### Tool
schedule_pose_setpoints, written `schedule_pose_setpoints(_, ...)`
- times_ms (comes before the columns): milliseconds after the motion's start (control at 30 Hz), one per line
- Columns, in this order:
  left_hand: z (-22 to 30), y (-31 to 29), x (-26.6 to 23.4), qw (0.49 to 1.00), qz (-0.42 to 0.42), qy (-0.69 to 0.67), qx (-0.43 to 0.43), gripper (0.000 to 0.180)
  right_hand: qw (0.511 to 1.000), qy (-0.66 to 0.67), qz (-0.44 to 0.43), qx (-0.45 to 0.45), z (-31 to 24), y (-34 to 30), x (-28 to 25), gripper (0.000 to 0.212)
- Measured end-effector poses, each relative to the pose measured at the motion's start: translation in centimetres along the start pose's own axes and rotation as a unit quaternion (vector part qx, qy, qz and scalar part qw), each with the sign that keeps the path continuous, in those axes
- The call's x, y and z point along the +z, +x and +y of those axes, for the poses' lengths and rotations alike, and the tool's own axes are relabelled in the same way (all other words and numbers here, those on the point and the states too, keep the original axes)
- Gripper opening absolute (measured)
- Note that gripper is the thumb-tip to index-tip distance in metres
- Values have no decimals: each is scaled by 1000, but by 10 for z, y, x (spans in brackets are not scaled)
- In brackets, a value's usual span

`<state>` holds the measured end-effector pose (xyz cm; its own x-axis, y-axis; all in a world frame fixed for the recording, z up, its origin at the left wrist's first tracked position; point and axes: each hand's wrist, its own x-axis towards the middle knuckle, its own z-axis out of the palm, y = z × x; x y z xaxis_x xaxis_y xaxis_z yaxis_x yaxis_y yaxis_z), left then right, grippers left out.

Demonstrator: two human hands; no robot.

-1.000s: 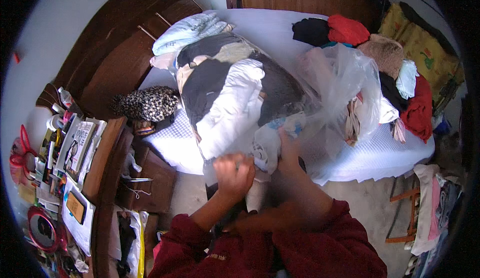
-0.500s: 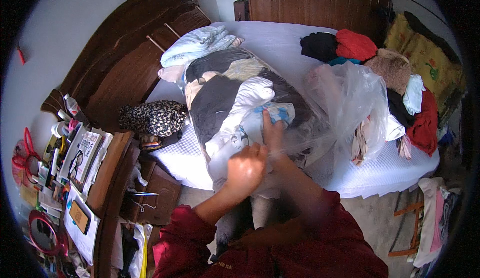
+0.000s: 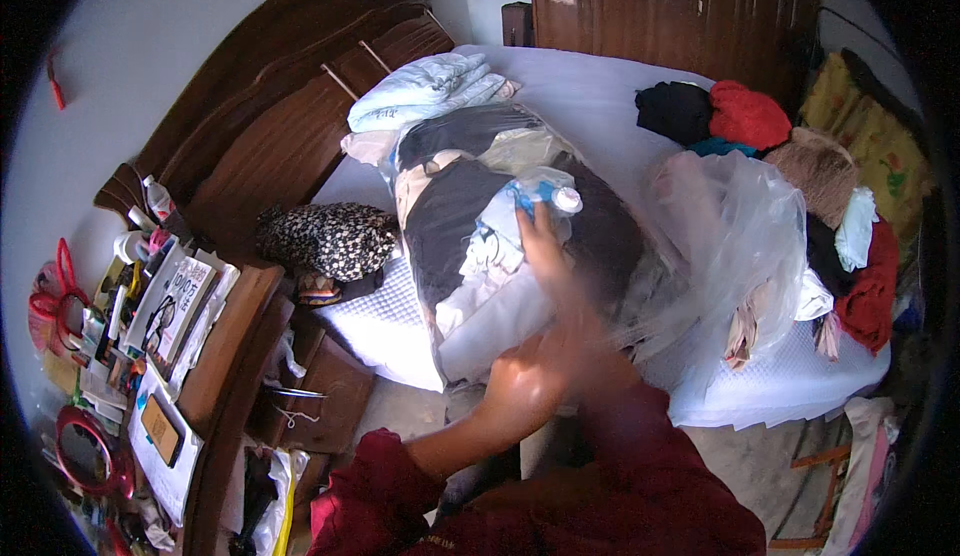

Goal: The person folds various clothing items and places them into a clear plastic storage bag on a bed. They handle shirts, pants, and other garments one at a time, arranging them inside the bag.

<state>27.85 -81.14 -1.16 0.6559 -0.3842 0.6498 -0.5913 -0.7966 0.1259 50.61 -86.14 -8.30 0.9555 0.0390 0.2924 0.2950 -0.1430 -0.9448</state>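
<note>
A large clear plastic bag point(image 3: 590, 286) lies on the bed, filled with folded dark, beige and white clothes. On its near part is a white garment with blue patches point(image 3: 525, 196), bunched up, partly rolled at its far right end. My right hand point(image 3: 543, 246) reaches forward over it, fingers stretched out and pressed against the cloth; the wrist is blurred. My left hand point(image 3: 525, 381) is closed at the near end, beside my right forearm, gripping the edge of the plastic bag. What its fingertips hold is partly hidden.
A second clear plastic bag point(image 3: 745, 226) lies at the right, among heaped clothes point(image 3: 750, 116). A light-blue quilt point(image 3: 425, 91) is by the headboard point(image 3: 270, 86). A black-and-white patterned cloth point(image 3: 330, 241) sits left. The cluttered desk point(image 3: 235, 356) stands at near left.
The white garment has bunched up and shifted farther into the bag under my right hand. My left hand has moved nearer to me and slightly right. The whole view has shifted a little.
</note>
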Motion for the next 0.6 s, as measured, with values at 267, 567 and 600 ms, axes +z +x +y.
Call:
schedule_pose_setpoints(267, -4, 1, 5, 999, 23, -19, 12, 17, 922, -326, -72, -194, -5, -29, -7, 86)
schedule_pose_setpoints(567, -12, 4, -3, 998, 15, -53, 31, 13, 915, -367, -111, -125, -11, 105, 82, 83)
schedule_pose_setpoints(600, -9, 7, -2, 999, 1, -46, 26, 13, 917, -368, -103, -111, -5, 125, 83, 85)
